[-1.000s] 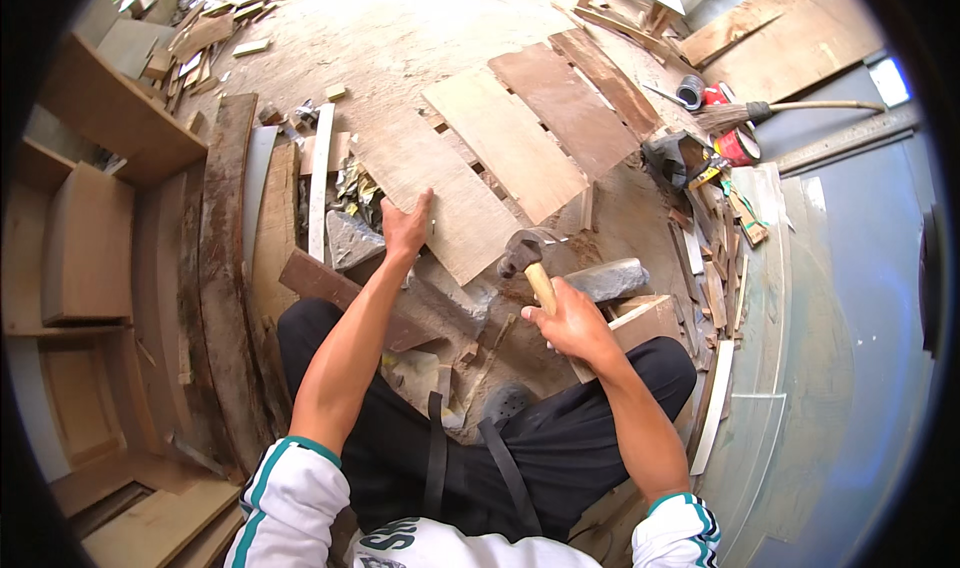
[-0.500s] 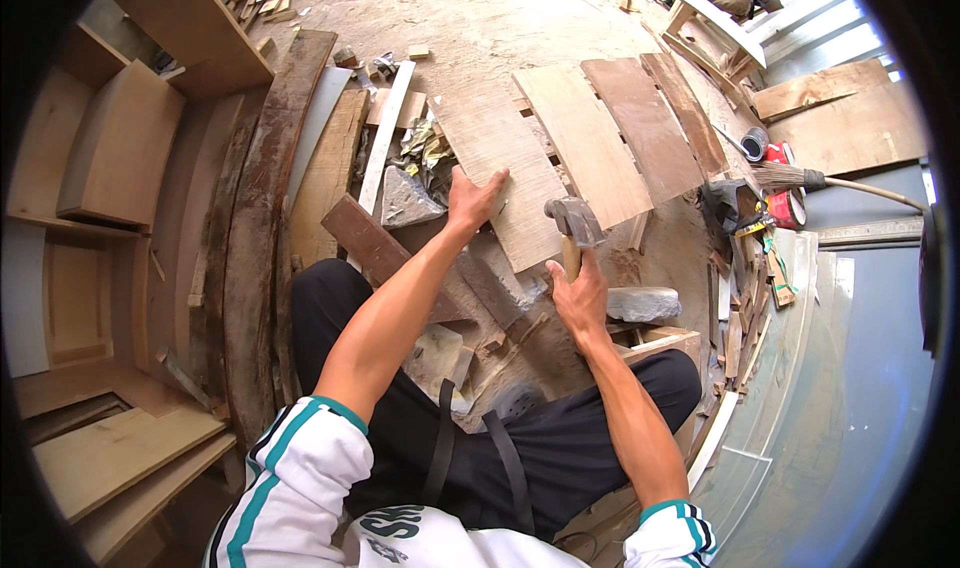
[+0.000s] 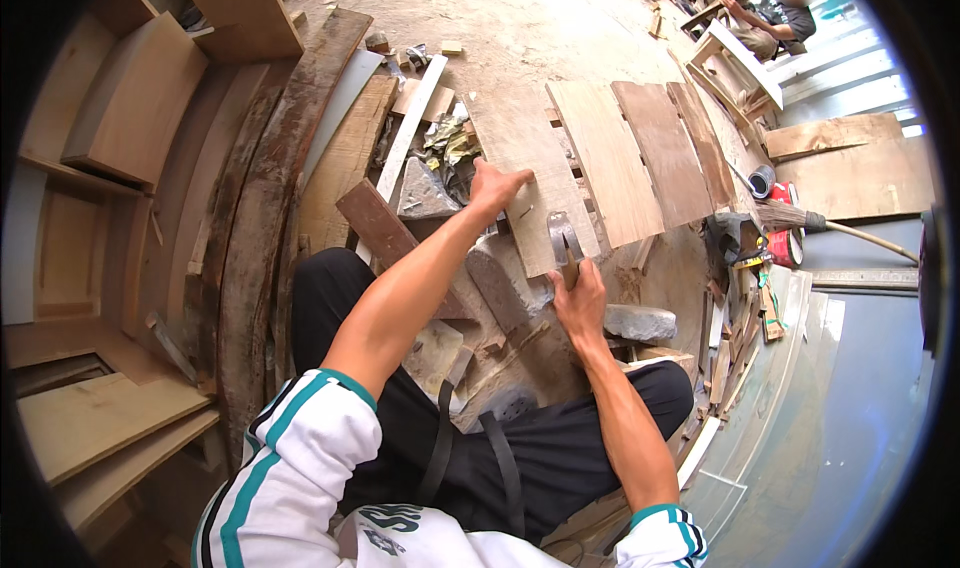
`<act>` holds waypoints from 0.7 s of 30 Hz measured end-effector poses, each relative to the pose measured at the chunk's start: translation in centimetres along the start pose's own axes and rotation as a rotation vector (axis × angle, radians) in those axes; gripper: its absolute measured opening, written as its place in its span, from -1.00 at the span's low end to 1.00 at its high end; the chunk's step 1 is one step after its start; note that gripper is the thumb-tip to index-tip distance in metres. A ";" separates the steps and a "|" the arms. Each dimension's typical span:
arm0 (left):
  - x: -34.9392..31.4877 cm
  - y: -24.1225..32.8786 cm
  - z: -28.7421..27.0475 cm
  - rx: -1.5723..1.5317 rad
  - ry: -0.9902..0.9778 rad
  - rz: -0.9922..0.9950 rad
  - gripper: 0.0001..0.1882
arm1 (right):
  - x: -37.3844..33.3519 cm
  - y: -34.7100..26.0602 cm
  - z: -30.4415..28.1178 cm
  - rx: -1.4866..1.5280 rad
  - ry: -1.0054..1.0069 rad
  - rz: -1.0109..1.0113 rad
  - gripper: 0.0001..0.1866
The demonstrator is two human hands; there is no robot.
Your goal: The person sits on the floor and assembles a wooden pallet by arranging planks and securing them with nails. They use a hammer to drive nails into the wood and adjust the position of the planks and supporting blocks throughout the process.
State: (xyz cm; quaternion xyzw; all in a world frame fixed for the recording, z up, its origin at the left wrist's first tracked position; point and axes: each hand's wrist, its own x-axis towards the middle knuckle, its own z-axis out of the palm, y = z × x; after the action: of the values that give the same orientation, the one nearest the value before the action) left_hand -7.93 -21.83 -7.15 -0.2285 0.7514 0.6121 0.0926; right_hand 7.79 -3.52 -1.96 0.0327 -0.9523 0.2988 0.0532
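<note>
My left hand (image 3: 495, 188) presses down on the near edge of a pale wooden board (image 3: 520, 168) lying on the dusty floor. My right hand (image 3: 578, 303) grips the wooden handle of a hammer (image 3: 562, 238), whose metal head is over the board's lower right part. A dark reddish plank (image 3: 385, 233) lies just left of my left forearm. I sit on the floor, legs in dark trousers.
Two more flat boards (image 3: 640, 158) lie to the right of the pale one. Long dark planks (image 3: 265, 198) and wooden boxes (image 3: 120, 118) stack at the left. A grey stone block (image 3: 640, 323), tools and cans (image 3: 780, 238) sit at the right. Another person (image 3: 770, 18) sits far off.
The view has shifted left and closer. My right hand has brought the hammer head forward over the board. My left hand stays on the board's edge.
</note>
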 end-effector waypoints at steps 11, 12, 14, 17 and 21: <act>-0.2 -1.5 1.8 -0.033 0.073 0.004 -0.31 | 0.2 0.9 -0.6 0.034 0.006 0.018 -0.64; 0.1 -1.8 1.8 -0.032 0.079 0.012 -0.34 | 0.4 0.7 -0.6 0.030 0.014 -0.004 -0.64; -0.2 -1.6 2.1 -0.026 0.077 0.030 -0.41 | 0.4 0.8 -1.1 0.069 -0.010 0.052 -0.64; -0.5 -1.8 2.2 -0.132 0.034 0.061 -0.27 | 1.0 -1.1 -2.7 0.079 -0.055 0.157 -0.64; 0.4 -2.4 1.6 -0.123 0.055 0.062 -0.29 | 2.2 -4.2 -4.2 0.234 -0.069 0.225 -0.64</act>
State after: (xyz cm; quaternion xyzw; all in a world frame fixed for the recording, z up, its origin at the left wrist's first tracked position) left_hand -7.44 -20.69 -9.83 -0.2270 0.7214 0.6530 0.0390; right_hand 6.34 -4.61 4.12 -0.0578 -0.9100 0.4102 -0.0173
